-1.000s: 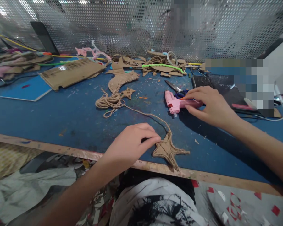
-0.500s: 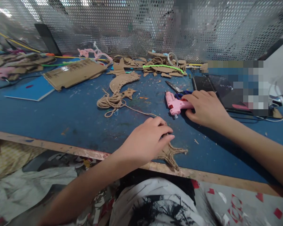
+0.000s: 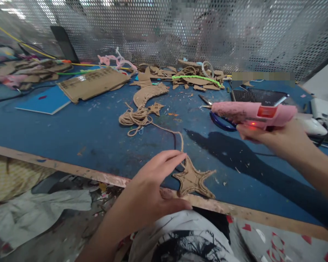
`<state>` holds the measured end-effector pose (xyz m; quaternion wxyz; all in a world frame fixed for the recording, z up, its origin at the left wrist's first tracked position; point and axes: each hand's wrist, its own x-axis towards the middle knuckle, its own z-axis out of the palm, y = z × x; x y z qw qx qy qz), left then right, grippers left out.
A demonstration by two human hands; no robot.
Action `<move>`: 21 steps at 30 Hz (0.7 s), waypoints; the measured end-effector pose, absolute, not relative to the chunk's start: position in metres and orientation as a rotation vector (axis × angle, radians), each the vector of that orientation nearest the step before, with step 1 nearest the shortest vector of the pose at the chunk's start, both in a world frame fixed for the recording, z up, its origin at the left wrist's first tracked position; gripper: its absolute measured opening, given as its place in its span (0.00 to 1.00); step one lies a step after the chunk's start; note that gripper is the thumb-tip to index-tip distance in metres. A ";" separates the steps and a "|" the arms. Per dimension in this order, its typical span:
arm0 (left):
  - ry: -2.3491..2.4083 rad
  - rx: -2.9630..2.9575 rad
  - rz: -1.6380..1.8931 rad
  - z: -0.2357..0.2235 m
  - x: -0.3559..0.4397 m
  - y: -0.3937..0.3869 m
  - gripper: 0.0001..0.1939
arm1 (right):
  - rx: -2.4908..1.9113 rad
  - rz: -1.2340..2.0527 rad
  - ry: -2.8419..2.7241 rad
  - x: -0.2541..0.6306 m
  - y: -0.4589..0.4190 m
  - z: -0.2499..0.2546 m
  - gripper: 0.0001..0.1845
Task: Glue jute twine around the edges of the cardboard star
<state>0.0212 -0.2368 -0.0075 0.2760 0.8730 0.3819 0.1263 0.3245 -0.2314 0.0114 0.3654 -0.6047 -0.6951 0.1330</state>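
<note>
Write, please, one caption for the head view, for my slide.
Right hand holds a pink glue gun; left hand is at a twine-edged cardboard star.

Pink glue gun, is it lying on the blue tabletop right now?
No, the right hand holds the pink glue gun raised above the blue tabletop.

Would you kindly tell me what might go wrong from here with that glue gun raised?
The pink glue gun in the right hand shows a red light; if hot, it could burn the left hand at the cardboard star. The twine trailing from its coil might snag.
</note>
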 end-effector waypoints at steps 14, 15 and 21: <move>1.149 2.384 0.764 -0.036 0.010 -0.257 0.27 | -1.159 0.843 -2.320 0.319 -0.247 0.015 0.05; 1.154 2.381 0.749 -0.035 0.009 -0.256 0.27 | -1.127 0.828 -2.348 0.318 -0.248 0.016 0.03; 1.190 2.378 0.665 -0.029 0.010 -0.252 0.29 | -1.099 0.735 -2.463 0.310 -0.251 0.018 0.02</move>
